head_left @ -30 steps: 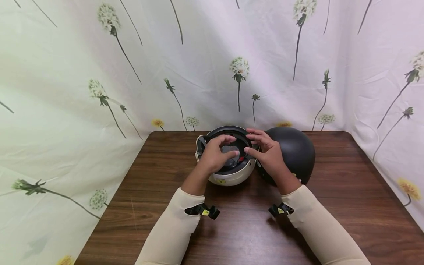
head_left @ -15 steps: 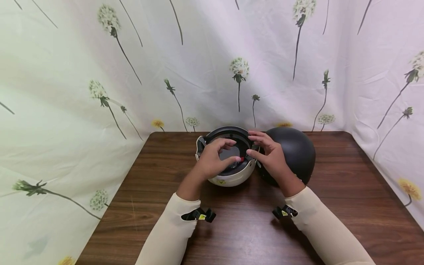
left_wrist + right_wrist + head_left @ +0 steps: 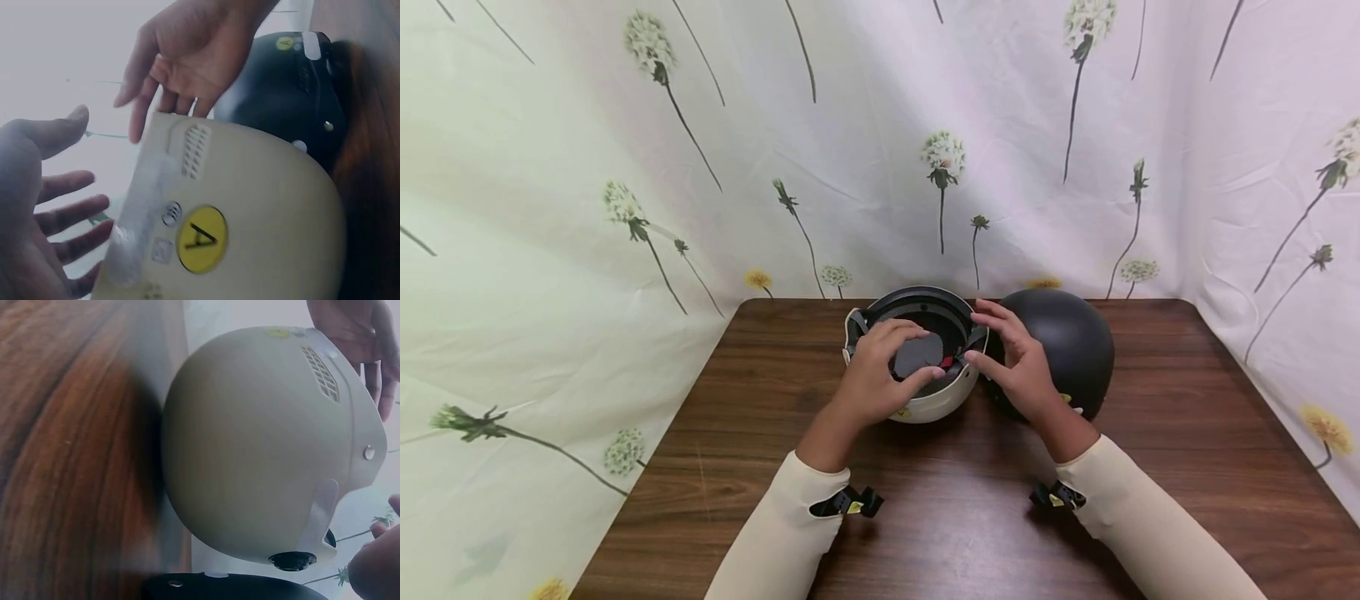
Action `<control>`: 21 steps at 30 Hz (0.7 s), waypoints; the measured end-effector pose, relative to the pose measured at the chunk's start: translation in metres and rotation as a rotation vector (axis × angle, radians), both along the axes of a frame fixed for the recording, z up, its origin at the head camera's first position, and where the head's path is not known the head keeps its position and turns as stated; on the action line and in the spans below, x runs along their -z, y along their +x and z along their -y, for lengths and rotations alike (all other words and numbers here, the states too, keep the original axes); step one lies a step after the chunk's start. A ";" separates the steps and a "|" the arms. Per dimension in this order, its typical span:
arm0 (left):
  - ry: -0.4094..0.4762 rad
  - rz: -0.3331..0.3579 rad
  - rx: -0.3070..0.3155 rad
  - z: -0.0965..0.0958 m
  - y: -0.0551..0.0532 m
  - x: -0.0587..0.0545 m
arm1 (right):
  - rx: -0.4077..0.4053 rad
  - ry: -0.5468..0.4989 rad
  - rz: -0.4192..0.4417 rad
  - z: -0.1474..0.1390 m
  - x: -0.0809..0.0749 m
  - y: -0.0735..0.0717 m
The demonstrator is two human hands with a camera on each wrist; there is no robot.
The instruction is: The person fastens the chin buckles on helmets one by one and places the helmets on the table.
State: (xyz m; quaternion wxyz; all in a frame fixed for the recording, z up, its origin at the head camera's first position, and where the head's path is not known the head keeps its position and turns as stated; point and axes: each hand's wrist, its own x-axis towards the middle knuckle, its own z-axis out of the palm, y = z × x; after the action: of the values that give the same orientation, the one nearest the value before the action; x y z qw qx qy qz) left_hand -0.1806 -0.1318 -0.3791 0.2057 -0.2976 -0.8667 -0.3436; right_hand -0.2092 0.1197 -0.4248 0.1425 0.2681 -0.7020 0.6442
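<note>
An off-white open-face helmet [image 3: 936,407] lies upside down on the table, its dark padded inside facing up. Over its left part hovers my left hand [image 3: 876,375], with fingers and thumb spread apart and nothing between them. My right hand [image 3: 1018,358] hangs at the helmet's right rim, fingers loosely bent and holding nothing; whether a fingertip touches the rim I cannot tell. Close on the right, a matte black helmet [image 3: 1071,342] sits dome up. In the left wrist view, the off-white helmet [image 3: 269,206] carries a round yellow sticker [image 3: 202,239] with a letter A.
The brown wood-grain table [image 3: 760,442] reaches back to a white curtain [image 3: 857,150] printed with dandelions. Dark chin straps [image 3: 976,337] and a small red piece [image 3: 947,362] show inside the off-white helmet. The two helmets stand side by side near the table's back edge.
My left hand has drawn slightly back toward me, and my right hand has shifted a little to the right and back. More of the off-white helmet's inside shows. Both helmets stay put.
</note>
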 end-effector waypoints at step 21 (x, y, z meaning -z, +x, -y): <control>-0.398 -0.147 -0.294 0.011 0.009 0.030 | -0.004 0.068 0.092 0.002 0.012 0.011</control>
State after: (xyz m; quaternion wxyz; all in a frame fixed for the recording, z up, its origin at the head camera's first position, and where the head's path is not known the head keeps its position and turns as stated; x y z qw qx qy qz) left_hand -0.1714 -0.1427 -0.4089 0.2533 -0.2274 -0.9338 -0.1103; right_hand -0.1978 0.1175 -0.4371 0.0995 0.2444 -0.7288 0.6318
